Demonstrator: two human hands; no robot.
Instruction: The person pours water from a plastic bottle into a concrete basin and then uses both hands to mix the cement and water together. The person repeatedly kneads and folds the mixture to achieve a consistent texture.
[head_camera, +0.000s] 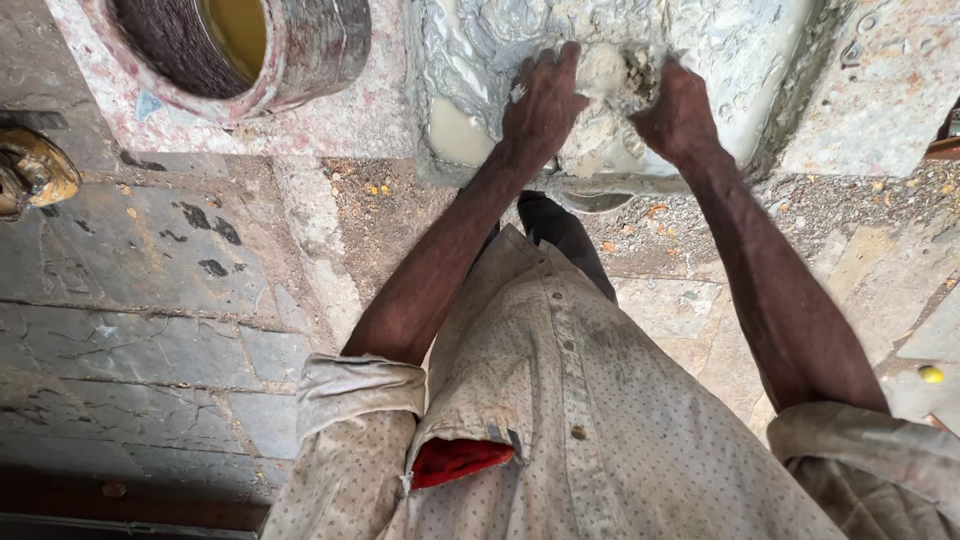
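Left hand: the left hand is at about 12 o'clock, pressed down on the wet lump, fingers curled over it and grasping it.
Right hand: the right hand is just beside it, toward 1 o'clock, clenched on the other side of the same lump.
Lump: the pale lump sits between both hands, touching them. It looks like wet clay or plaster.
Where it is: the lump lies in a grey stone trough at the top, with milky water around it.
How it handles: I think it is soft, sticky and slippery, and a bit heavy. It would squash, not snap. Best to hold it from both sides, with the palms under and around it.
Drum: a round drum lies tilted at 11 o'clock, with a yellow inside and dirty pink and grey walls.
Labels: I see no packages, labels or signs.
Floor: cracked grey stone floor fills 9 o'clock.
Shirt: a dotted pale shirt with a red thing in its pocket is at 6 o'clock.
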